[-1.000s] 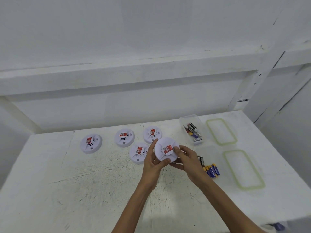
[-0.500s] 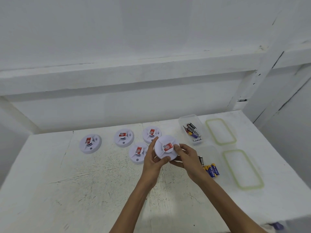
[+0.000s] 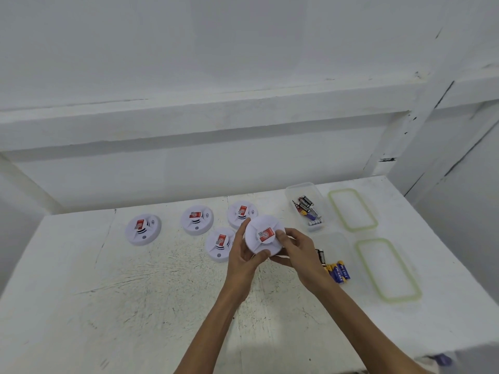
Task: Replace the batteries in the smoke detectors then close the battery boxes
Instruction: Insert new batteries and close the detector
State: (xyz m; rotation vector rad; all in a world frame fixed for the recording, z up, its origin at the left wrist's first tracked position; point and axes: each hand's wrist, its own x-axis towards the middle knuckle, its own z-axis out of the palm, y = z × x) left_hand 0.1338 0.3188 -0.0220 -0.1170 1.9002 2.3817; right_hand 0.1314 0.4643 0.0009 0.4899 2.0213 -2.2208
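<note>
White scuffed table [image 3: 108, 306]. Left hand [image 3: 241, 261] and right hand [image 3: 298, 255] both grip round white smoke detector with red label [image 3: 264, 234], raised above table. Fingers curl round rim, thumbs on face.

Just right: blue-and-yellow batteries [image 3: 337, 271] in near clear plastic box [image 3: 344, 249]. Near green-rimmed lid [image 3: 387, 271] beside it.

Behind hands, four more detectors on table: nearest detector [image 3: 219, 244], left detector [image 3: 143, 229], middle detector [image 3: 197, 220], far detector [image 3: 241, 213].

Farthest: far clear box [image 3: 297, 190] of black batteries [image 3: 306, 207], far green-rimmed lid [image 3: 352, 209].

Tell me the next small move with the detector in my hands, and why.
Probably turn the held smoke detector over. The left hand and right hand both grip its rim, and its red-stickered front faces the camera, so no battery box shows; it is likely on the hidden back.
</note>
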